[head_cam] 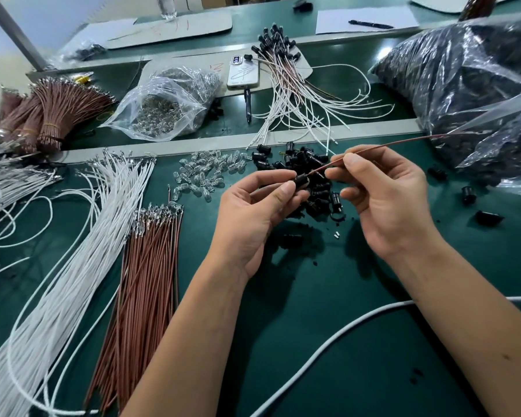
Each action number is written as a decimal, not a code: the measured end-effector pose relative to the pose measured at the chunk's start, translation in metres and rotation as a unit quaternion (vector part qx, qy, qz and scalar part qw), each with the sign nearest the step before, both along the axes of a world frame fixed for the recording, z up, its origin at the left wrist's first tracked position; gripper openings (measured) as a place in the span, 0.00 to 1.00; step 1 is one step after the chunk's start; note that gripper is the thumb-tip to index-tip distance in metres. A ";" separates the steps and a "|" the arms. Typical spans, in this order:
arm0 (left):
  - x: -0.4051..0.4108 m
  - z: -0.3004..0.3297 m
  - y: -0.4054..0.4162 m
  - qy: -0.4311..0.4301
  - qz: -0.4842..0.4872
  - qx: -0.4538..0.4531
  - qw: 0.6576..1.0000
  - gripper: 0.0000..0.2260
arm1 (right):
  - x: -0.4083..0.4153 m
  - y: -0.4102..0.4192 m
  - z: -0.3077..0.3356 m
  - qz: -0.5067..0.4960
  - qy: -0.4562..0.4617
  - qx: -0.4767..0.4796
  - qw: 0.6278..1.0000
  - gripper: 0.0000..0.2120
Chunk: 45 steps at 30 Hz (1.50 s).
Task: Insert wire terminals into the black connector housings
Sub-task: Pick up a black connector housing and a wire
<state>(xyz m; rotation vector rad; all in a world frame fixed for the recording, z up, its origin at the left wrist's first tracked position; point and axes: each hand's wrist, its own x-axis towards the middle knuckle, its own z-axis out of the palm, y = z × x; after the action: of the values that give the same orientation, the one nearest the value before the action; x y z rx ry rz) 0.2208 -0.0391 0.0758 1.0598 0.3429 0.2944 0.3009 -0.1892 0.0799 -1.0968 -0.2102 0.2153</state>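
1. Your left hand (254, 212) grips a small black cylindrical plastic connector housing (302, 180) between thumb and curled fingers, holding it just above the loose heap of black plastic housings (301, 164) on the dark green work mat (328, 341).
2. Your right hand (385, 203) pinches a thin brown insulated wire (382, 145) between thumb and forefinger, close to its near end.
3. The wire's near end meets the open mouth of the held housing; you cannot tell how far the terminal sits inside, as your fingers hide it.
4. From your right hand the wire runs up and to the right, away from the heap, and passes in front of the big clear plastic bag of black parts (469, 85).
5. Left of the heap, touching its edge, lies a scatter of small clear glass bulbs (202, 173).
6. Further left of the heap, a flat bundle of brown wires with metal terminals (145, 266) lies on the mat, terminals pointing away from you.
7. Beside that bundle, still further from the heap, a thick bundle of white wires (82, 251) fans out.
8. Behind the heap, past the grey rail (193, 142), finished white and brown leads with black housings (286, 73) lie in a sheaf.
9. Left of those leads sit a white phone (243, 70) and an open clear bag of small metal parts (163, 106).
10. Nearer you than the heap, a white cable (328, 344) curves across the mat under your right forearm.
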 end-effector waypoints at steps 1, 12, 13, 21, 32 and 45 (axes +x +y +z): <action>0.000 0.000 0.000 -0.001 0.000 -0.002 1.000 0.06 | 0.000 0.000 0.000 0.004 0.007 0.006 1.000 0.08; 0.000 -0.002 0.000 -0.010 0.014 0.004 1.000 0.07 | 0.001 0.001 -0.004 0.032 0.007 -0.031 0.999 0.07; 0.000 -0.003 0.000 -0.010 0.018 0.008 1.000 0.07 | 0.001 0.001 -0.004 0.031 0.006 -0.032 0.999 0.07; 0.001 -0.005 -0.003 -0.026 0.031 0.020 0.999 0.09 | 0.001 0.002 -0.005 0.035 0.023 -0.010 0.999 0.07; 0.002 -0.007 -0.003 -0.036 0.070 0.049 0.996 0.08 | 0.005 0.002 -0.010 0.057 0.071 0.006 0.996 0.06; 0.003 -0.010 -0.003 -0.052 0.091 0.117 0.988 0.13 | 0.003 0.003 -0.010 0.064 0.055 -0.005 0.996 0.06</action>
<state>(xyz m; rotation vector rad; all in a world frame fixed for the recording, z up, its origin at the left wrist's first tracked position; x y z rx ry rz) 0.2240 -0.0416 0.0662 1.2399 0.3160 0.5622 0.3038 -0.1864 0.0701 -1.0783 -0.1812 0.3904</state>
